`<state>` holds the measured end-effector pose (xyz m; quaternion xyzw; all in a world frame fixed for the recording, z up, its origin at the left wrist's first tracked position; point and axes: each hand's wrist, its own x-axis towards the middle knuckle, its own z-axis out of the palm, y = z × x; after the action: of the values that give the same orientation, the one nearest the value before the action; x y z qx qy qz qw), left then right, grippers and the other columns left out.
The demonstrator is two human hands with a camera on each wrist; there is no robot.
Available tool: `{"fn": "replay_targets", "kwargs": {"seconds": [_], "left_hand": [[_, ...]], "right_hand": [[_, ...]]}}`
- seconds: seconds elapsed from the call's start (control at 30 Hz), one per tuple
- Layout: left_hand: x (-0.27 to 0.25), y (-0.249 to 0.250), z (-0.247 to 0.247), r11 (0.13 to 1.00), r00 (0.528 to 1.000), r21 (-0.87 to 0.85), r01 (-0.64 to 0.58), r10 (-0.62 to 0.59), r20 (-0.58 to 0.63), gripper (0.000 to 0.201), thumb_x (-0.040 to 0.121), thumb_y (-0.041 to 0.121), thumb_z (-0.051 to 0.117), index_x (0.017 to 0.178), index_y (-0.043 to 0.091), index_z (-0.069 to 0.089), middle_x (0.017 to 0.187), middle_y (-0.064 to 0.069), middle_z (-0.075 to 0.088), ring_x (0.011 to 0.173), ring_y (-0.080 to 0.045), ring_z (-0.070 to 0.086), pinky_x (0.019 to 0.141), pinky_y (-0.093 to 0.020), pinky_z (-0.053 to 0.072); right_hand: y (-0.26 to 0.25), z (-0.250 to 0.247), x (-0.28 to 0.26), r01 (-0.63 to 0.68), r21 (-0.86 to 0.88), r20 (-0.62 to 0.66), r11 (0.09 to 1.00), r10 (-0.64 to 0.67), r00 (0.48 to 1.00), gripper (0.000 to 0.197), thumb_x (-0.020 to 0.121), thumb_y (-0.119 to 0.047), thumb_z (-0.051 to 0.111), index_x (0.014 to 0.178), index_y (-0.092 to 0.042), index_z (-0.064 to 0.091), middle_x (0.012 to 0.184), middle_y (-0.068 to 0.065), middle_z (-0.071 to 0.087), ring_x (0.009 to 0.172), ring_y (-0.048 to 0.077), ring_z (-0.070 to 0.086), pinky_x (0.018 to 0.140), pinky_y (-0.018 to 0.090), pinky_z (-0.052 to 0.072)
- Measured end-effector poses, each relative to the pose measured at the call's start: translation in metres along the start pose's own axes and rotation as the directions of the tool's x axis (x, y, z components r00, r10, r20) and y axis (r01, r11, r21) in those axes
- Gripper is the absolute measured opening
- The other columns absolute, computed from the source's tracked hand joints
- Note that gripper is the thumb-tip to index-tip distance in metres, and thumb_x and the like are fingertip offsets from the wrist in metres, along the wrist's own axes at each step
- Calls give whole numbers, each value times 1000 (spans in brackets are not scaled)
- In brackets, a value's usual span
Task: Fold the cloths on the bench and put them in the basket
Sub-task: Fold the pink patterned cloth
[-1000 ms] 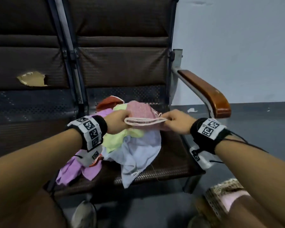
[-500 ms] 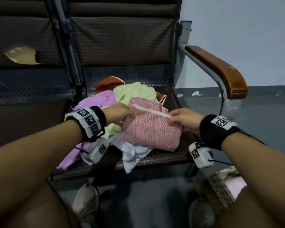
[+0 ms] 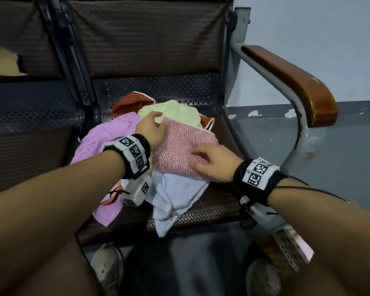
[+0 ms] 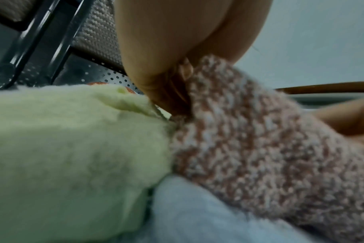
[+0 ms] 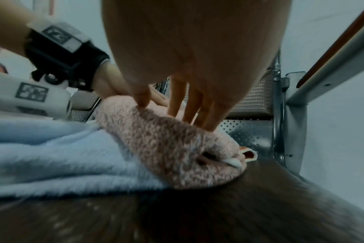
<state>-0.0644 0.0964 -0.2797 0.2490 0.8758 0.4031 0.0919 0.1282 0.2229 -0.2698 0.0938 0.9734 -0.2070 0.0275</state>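
A folded pink speckled cloth [image 3: 179, 150] [image 4: 260, 139] [image 5: 166, 144] lies on top of the cloth pile on the bench seat [image 3: 218, 206]. My left hand [image 3: 158, 124] [image 4: 172, 92] pinches its far left corner. My right hand [image 3: 201, 159] [image 5: 189, 106] rests flat on its near right part, fingers straight and pressing down. Under it lie a light blue cloth [image 3: 175, 195] [image 5: 52, 148], a pale green cloth [image 3: 175, 112] [image 4: 73, 139], a purple cloth [image 3: 107, 137] and an orange cloth [image 3: 130, 103]. The woven basket [image 3: 288, 246] stands on the floor at the lower right, partly hidden by my right arm.
A wooden armrest [image 3: 293, 82] on a metal frame closes the seat's right side. The backrest rises just behind the pile. My shoes [image 3: 107, 265] are on the floor under the seat's front edge. Bare seat shows to the right of the cloths.
The pink cloth, held up between both hands a second ago, now lies folded on the pile. My right hand has let go of its edge and presses flat on it.
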Motion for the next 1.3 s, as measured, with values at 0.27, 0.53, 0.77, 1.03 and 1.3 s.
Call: {"fn": "replay_targets", "kwargs": {"seconds": [0.27,0.53,0.77,1.03,1.3], "left_hand": [[-59,-1,-23,875,773,95,-475,363,521,52,73,42,79,120,28,62,118,8,63,104,-10,58,95,-34,49],[-61,-13,-25,883,853,171,-436,346,390,42,77,16,74,116,21,59,88,4,64,81,-20,63,63,-24,41],[-54,-6,-31,965,941,-62,-254,261,214,17,85,36,71,97,28,62,66,8,62,54,3,54,51,-14,40],[-48,-3,-22,998,996,29,53,-55,73,50,89,66,53,104,18,60,101,-3,67,94,-24,63,77,-34,46],[-65,2,-16,919,764,11,394,-334,551,94,76,86,46,97,-3,68,72,-12,75,60,-23,73,53,-25,55]], "right_hand": [[13,0,-9,-59,-19,208,998,61,976,102,82,-50,76,159,-14,21,166,4,21,150,18,27,114,17,17],[12,-9,-20,-116,87,55,989,112,992,41,97,-19,55,138,-22,57,118,9,70,110,27,64,96,30,47],[12,-24,-30,-207,454,18,866,223,975,32,91,-20,54,58,-20,49,66,2,48,67,18,44,72,36,35],[13,-13,-28,-386,560,297,732,258,919,38,96,-34,63,115,-3,71,113,12,74,106,25,70,100,38,52],[28,-11,-29,-575,495,318,652,480,818,40,94,-39,63,103,-1,71,94,11,76,83,24,74,74,35,62]]}}
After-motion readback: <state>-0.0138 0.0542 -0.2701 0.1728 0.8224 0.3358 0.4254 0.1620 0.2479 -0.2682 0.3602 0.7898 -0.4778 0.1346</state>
